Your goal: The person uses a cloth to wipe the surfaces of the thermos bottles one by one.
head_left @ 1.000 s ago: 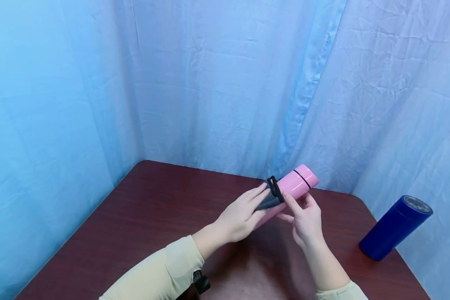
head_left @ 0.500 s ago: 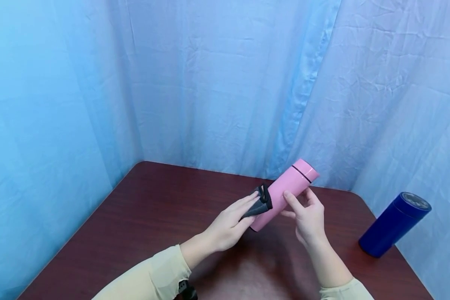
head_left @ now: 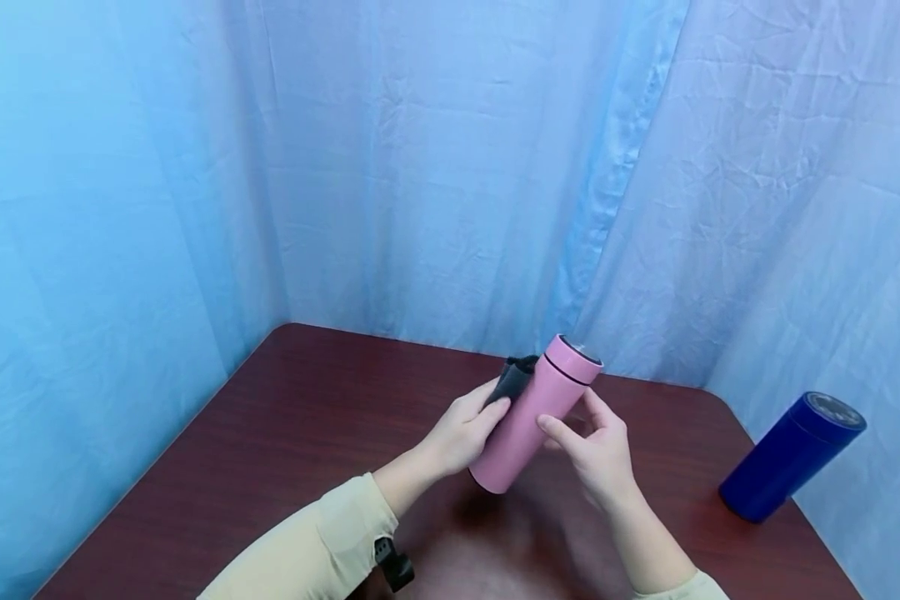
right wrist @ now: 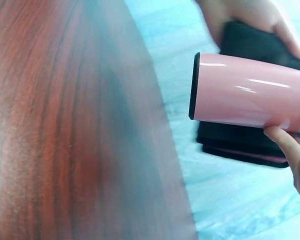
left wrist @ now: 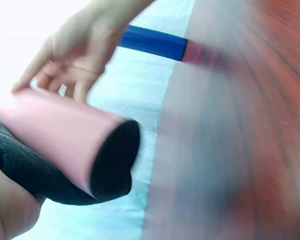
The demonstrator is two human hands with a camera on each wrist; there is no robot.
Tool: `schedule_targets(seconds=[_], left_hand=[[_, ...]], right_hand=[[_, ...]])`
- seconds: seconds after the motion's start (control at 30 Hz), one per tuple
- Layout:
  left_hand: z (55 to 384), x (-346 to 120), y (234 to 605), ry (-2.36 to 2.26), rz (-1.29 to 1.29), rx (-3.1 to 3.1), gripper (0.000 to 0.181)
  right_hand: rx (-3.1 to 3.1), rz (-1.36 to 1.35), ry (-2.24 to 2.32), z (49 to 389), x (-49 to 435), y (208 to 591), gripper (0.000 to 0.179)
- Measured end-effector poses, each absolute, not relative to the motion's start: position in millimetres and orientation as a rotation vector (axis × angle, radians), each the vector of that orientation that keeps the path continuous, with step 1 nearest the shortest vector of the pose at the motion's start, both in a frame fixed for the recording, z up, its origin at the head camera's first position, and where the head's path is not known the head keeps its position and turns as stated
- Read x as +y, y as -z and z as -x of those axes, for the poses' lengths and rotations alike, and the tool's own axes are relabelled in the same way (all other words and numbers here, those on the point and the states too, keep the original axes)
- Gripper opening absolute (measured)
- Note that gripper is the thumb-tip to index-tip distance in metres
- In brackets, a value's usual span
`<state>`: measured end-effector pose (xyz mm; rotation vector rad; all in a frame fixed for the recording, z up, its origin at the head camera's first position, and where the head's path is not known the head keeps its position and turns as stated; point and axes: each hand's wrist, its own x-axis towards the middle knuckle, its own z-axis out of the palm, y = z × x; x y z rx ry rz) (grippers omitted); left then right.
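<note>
A pink thermos bottle (head_left: pixel 527 427) with a thin black ring below its lid is tilted over the table, its lid end up and to the right. My right hand (head_left: pixel 602 457) grips it from the right, thumb on the near side. A folded dark grey cloth (head_left: pixel 510 383) lies against the bottle's left side, pinched between the thumb and fingers of my left hand (head_left: pixel 457 432). The right wrist view shows the cloth (right wrist: pixel 255 42) behind the bottle, showing on both sides of it. The bottle's black base (left wrist: pixel 117 157) faces the left wrist camera.
A blue thermos bottle (head_left: pixel 789 458) stands near the table's right edge. The dark red wooden table (head_left: pixel 292 417) has light blue curtains (head_left: pixel 435 183) behind it and at both sides. A black strap (head_left: pixel 393 565) is at the left sleeve.
The cloth has slid off the upper bottle toward its left side. The bottle has turned more upright and shifted left, its lid top now showing. The right hand moved left with it.
</note>
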<state>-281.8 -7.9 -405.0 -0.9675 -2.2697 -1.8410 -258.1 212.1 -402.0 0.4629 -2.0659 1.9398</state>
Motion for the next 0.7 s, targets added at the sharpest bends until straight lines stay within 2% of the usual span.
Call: schedule_targets(seconds=[0.17,0.33,0.53,0.7], left_hand=[[271.1,-18.9,420.0,1.859,0.951,-2.333,0.048],[260.1,-18.8,425.2,1.577,1.067,-2.254,0.051],[253.6,-6.8,406.4,1.46,1.112,-2.083,0.052],[263.8,-0.3,388.3,1.669,1.073,-2.011,0.051]], right_hand=[[-1.987,-0.476,-1.944,256.4,218.5,389.5,0.057],[-1.995,-0.48,-1.814,261.3,222.4,385.5,0.061],[-2.105,-0.614,-1.498,263.0,219.1,395.7,0.074],[-2.088,-0.678,-1.451,259.6,216.1,398.0,0.069]])
